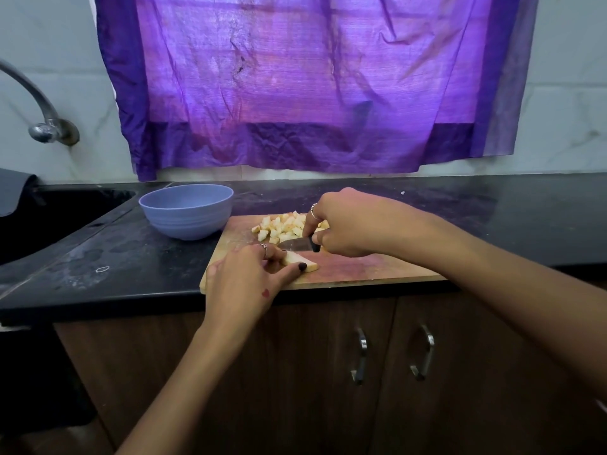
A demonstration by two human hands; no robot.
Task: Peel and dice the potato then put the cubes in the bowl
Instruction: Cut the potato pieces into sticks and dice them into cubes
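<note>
Two bare hands work over a wooden cutting board (361, 269) that lies at the front edge of the black worktop (131, 257). The left hand (244, 277) curls its fingers and thumb round a pale potato piece (303, 260) near the board's front left corner, the dark-nailed thumb pressing its near side. The right hand (345, 221) is clamped round the dark handle of a knife (297, 245), forefinger stretched down toward the blade, which lies low on the board just behind the held piece and points left. Behind the blade, toward the board's back edge, sits a heap of potato cubes (284, 226), partly hidden by the right hand's fingers.

The board's right half is bare wood, and the worktop beyond it to the right is open. A blue bowl (187, 211) stands on the worktop just beside the board's back left corner; what it holds cannot be seen. Farther left a sink (49, 215) is sunk into the worktop under a curved metal tap (39, 106). A purple curtain (312, 83) hangs on the wall behind, its hem just above the worktop's back edge. Below the front edge are brown cabinet doors (361, 372) with metal handles.
</note>
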